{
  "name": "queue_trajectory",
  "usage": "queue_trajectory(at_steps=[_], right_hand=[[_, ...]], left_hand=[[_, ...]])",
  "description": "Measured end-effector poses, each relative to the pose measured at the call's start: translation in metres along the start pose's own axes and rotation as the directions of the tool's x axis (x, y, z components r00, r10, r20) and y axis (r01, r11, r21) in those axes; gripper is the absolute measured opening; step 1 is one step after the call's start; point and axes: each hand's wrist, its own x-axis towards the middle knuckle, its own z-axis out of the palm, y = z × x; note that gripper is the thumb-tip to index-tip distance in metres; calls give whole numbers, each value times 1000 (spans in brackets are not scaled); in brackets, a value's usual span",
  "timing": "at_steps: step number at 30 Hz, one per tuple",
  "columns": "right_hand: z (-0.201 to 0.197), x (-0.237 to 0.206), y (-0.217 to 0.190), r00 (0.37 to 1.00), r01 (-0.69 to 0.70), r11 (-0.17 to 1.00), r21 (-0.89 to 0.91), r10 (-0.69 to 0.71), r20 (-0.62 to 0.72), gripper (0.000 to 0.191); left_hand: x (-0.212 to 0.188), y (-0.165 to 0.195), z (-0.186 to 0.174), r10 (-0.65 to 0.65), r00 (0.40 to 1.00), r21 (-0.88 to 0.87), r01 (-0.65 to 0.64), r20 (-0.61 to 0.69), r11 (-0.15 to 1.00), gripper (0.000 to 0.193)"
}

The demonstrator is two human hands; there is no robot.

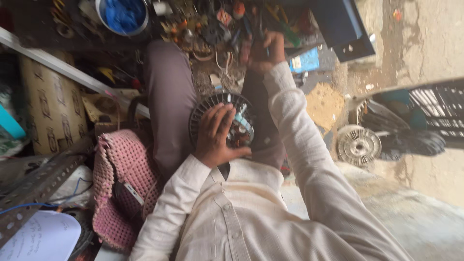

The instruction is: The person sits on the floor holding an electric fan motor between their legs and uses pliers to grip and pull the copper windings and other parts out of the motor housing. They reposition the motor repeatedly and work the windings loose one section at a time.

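Note:
A round black motor part with radial fins and copper windings [209,105] rests on my lap. My left hand [218,136] lies over it, fingers spread across its face and gripping it. My right hand [265,50] is stretched out ahead into a heap of small tools and parts [212,26] on the ground, its fingers closed around something thin and dark that I cannot make out. I sit cross-legged in grey trousers and a cream shirt.
A blue-filled white bucket [122,15] stands beyond the heap. A pink woven mat [121,169] and a perforated metal angle [34,188] lie at left. A white finned disc [358,145] and black fan parts [406,130] lie at right on the concrete.

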Motion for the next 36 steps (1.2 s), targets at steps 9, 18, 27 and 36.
queue_trajectory(at_steps=[9,18,27,36], right_hand=[[1,-13,13,996,1,993,-115,9,86,37],[1,-14,8,997,11,1000,18,-13,79,40],[-38,0,5,981,30,996,82,-45,191,45],[-64,-82,26,967,-50,996,-71,66,244,51]], left_hand=[[178,-48,-22,-138,990,-147,140,21,979,33],[278,-74,39,-289,938,26,290,193,957,6],[274,-102,58,-214,977,37,215,-21,976,19],[164,-72,7,-291,894,-582,444,341,681,35]])
